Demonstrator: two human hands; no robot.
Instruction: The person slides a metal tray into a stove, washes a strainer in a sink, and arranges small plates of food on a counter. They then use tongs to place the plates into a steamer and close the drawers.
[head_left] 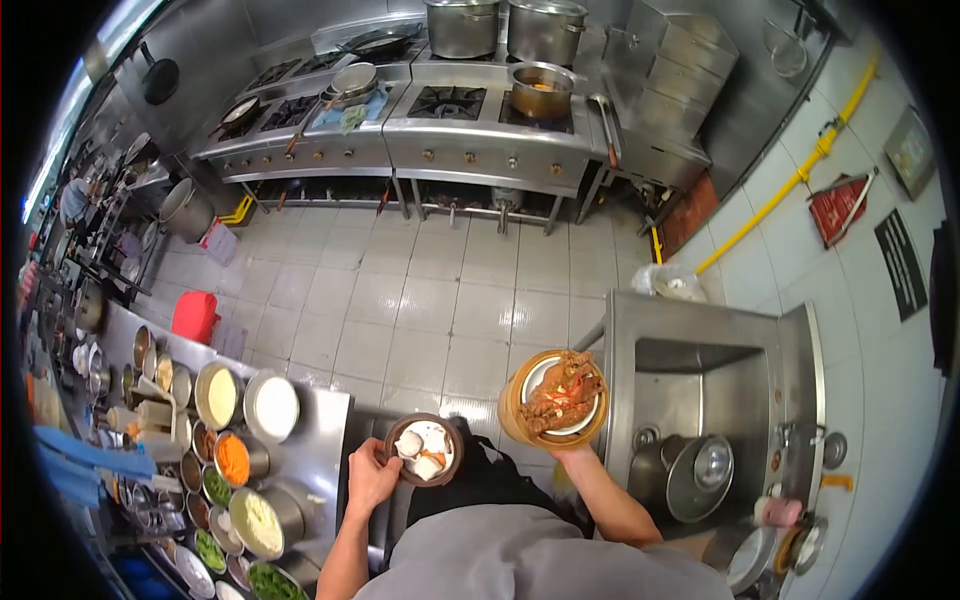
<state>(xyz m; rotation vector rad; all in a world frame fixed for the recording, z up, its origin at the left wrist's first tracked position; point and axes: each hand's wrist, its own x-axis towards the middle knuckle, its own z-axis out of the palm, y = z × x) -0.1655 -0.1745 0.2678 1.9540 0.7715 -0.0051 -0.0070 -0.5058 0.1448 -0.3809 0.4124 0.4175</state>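
Note:
My left hand [373, 474] is closed on the rim of a small dark brown bowl [458, 462], its thumb over the edge. Inside the bowl lie white rounded pieces and bits of orange in something pale. On the other side, my right hand [577, 458] supports a round bamboo steamer [515, 412] from below, its fingers hidden beneath it. A white plate [531, 379] sits in the steamer, bearing reddish-brown chicken feet [562, 398] with red strips on top. Both vessels are held in front of my body, apart from each other.
On my left, a steel counter [318, 415] carries several metal tubs, one with shredded carrot [232, 459]. To my right stands a sink [690, 385] with pots in it. Across the tiled floor [420, 300] is a stove [490, 135] with a steel pot [541, 96]. A red bag [195, 317] stands beside the counter.

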